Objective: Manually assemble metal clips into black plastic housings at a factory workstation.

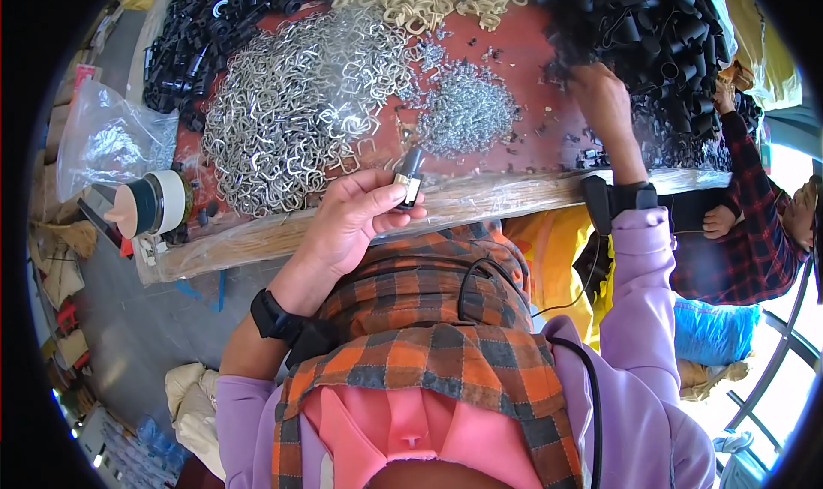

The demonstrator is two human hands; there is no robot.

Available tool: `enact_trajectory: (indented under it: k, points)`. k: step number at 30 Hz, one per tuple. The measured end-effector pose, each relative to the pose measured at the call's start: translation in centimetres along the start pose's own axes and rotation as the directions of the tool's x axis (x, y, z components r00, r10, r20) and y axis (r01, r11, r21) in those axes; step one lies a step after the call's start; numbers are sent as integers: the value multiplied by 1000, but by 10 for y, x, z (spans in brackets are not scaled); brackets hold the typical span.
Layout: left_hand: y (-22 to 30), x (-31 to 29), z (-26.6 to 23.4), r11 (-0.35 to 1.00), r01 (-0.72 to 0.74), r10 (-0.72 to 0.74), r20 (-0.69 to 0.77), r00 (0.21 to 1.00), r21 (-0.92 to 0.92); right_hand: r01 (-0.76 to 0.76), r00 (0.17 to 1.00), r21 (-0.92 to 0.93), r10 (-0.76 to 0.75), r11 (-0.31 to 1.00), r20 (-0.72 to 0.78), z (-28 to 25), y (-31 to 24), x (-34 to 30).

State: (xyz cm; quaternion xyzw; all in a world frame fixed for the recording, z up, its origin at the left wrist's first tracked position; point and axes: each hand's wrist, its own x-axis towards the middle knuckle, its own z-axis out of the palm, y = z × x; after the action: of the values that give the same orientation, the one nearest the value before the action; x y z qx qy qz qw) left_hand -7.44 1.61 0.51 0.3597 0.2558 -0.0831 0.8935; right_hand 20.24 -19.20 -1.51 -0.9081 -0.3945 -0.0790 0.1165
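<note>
My left hand point(364, 210) is closed near the table's front edge. Thumb and fingers pinch a small black cylindrical part point(411, 168) with a pale patch on its side, held upright. Just beyond it lie a mound of small silvery metal pieces point(467, 108) and a larger heap of bent metal hooks point(296, 103). My right hand point(603, 99) reaches over the table to the edge of a pile of black plastic parts point(630, 30). Its fingers curl downward, and their tips are lost against the dark parts, so any grip there is hidden.
Tan ring-shaped pieces point(420, 0) lie at the far edge. More black parts point(201, 35) fill the far left. A clear plastic bag point(116, 138) and a round tub point(154, 204) are at the left. A co-worker point(746, 206) in a checked shirt works at the right.
</note>
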Motion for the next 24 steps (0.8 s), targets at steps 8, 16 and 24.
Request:
enact_trajectory:
  k: [8,16,24]
  points:
    - [-9,-6,-4,999,-32,32,17,999,8,-10,995,95,19,995,-97,13,11,-9]
    - [-17,-18,-2,999,-38,38,37,999,23,-53,999,173,53,984,2,7,11,-13]
    - [-20,-17,-3,999,-28,27,49,998,16,27,1000,112,-28,993,1,3,24,-19]
